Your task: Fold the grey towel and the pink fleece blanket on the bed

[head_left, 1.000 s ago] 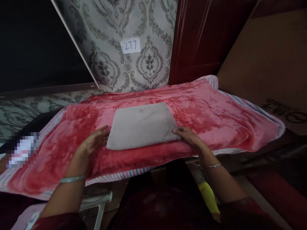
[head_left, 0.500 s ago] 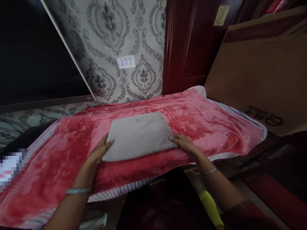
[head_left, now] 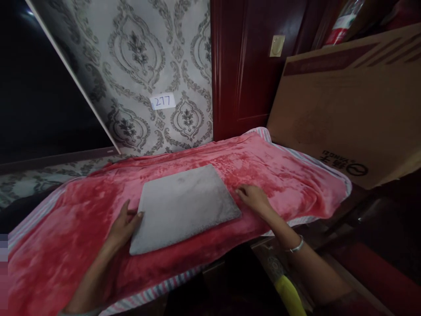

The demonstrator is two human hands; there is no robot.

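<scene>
A grey, soft-looking rectangular piece of folded cloth [head_left: 187, 206] lies flat on a red and pink plush blanket [head_left: 283, 175] with a striped border. By its left edge is my left hand [head_left: 123, 226], open, the thumb and forefinger apart and the thumb tip at the cloth's edge. My right hand [head_left: 255, 199] is just off the cloth's right side, over the blanket. Its fingers are curled in, and nothing shows in them; the fingertips are partly hidden.
A large cardboard box [head_left: 345, 105] leans at the right, with a bottle [head_left: 342, 24] behind it. A dark screen [head_left: 49, 92] stands at the left. Behind are a patterned wall [head_left: 138, 48] with a numbered label [head_left: 163, 101] and a dark red door panel [head_left: 250, 66].
Both hands gripped the grey cloth by its sides before. The right hand has let go and moved away to the right; the left has loosened its hold. The camera view has shifted.
</scene>
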